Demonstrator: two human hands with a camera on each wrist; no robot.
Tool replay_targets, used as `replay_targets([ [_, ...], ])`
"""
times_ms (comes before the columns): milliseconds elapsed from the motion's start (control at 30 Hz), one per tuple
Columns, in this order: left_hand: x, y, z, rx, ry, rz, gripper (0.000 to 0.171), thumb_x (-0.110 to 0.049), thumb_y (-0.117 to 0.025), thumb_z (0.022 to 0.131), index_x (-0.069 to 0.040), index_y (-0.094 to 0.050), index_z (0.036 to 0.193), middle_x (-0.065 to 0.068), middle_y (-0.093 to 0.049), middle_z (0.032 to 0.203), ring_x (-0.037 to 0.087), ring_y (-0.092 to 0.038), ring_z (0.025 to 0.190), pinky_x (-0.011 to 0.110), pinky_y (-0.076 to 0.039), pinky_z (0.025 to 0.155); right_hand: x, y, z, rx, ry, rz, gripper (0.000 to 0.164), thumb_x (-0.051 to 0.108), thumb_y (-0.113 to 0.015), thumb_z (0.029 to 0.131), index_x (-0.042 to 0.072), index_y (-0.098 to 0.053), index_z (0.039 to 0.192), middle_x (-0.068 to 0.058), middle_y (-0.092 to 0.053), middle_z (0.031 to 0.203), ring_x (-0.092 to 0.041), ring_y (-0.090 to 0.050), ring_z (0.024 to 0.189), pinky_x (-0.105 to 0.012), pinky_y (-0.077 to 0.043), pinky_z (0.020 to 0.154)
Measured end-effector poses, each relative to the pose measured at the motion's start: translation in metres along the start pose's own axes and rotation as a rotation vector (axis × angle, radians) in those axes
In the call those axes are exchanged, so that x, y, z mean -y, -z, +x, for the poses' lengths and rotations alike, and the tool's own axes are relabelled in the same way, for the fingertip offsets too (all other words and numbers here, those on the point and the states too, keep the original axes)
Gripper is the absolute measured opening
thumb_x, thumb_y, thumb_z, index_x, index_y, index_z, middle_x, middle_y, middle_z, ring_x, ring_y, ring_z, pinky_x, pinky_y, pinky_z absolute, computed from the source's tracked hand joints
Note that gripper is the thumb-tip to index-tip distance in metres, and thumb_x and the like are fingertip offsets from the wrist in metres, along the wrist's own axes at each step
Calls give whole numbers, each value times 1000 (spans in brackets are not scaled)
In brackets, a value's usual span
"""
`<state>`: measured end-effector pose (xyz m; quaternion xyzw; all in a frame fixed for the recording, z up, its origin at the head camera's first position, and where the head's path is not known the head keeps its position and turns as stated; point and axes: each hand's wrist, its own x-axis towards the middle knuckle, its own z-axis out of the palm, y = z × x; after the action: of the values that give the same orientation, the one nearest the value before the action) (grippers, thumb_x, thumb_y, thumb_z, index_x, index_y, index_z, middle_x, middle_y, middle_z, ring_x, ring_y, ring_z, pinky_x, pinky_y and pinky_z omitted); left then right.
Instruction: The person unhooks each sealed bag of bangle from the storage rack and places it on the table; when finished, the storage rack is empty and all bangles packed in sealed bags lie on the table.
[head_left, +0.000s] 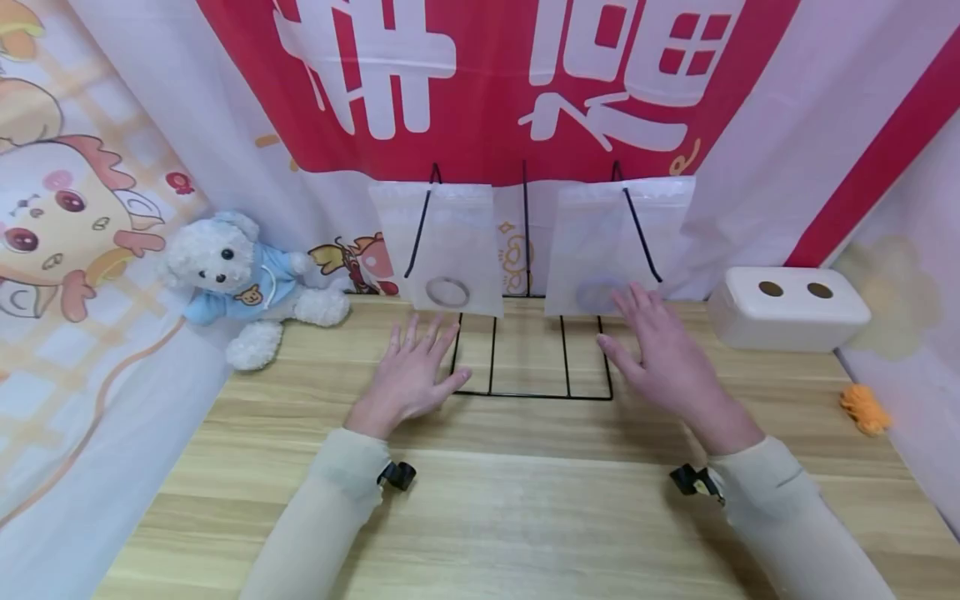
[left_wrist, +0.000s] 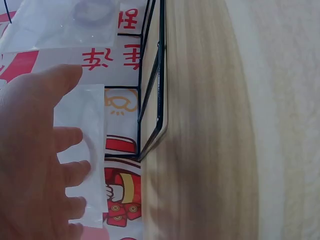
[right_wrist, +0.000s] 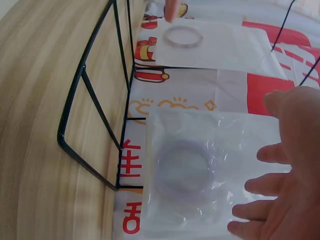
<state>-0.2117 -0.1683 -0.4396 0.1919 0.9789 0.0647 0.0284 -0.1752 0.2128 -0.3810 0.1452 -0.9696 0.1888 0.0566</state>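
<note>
Only the head view takes in the plush bear [head_left: 258,287] and white box [head_left: 787,325]. The left hand [head_left: 408,371] and right hand [head_left: 666,354], fingers extended and thumbs apart, are near the left bag [head_left: 446,233] and right bag [head_left: 592,237] hanging on a wire rack [head_left: 527,225]; the right wrist view best shows a ring [right_wrist: 210,170] inside each.

left hand [left_wrist: 35,160]: fingers apart, in front of translucent bag [left_wrist: 96,155], contact unclear | second bag [left_wrist: 50,27]: beyond the thumb, faint ring [left_wrist: 93,23] inside | black wire rack [left_wrist: 160,75]: base juts over worktop [left_wrist: 210,150] from its cloth-side edge | printed cloth [left_wrist: 117,75]: past that edge, red characters and figures
</note>
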Motion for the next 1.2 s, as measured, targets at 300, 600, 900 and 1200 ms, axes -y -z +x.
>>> replay_targets([
  [300, 4, -13, 6, 63, -18, -50, 81, -67, -41, 109, -23, -20, 175, 16, -10, 182, 56, -10, 164, 73, -5, 131, -9, 4, -1, -207, 71, 123, 59, 35, -59, 112, 7, -48, 163, -19, -43, 170, -40, -76, 107, -63, -54, 109],
  [600, 6, -16, 21, 128, -13, -82, 81, -66, -46, 108, -24, -24, 174, 16, -11, 183, 56, -12, 164, 75, -7, 131, -20, 9, 10, -444, 81, 279, 35, 20, -66, 108, 4, -73, 138, -20, -75, 135, -30, -70, 71, -12, -44, 58],
  [900, 11, -19, 34, 206, -16, -100, 81, -65, -46, 108, -24, -22, 174, 19, -8, 182, 57, -8, 164, 79, -7, 128, -31, 22, 21, -502, -59, 455, 29, 26, -65, 109, 4, -80, 122, -14, -82, 115, 5, -66, 94, -5, -49, 72],
  [1200, 25, -35, 46, 251, -10, -179, 89, -76, -50, 102, -29, -25, 174, 21, -6, 182, 61, -4, 163, 86, -4, 123, -46, 38, 44, -628, -236, 693, 33, 33, -65, 108, 7, -75, 126, 18, -71, 102, -7, -68, 94, -12, -55, 80],
])
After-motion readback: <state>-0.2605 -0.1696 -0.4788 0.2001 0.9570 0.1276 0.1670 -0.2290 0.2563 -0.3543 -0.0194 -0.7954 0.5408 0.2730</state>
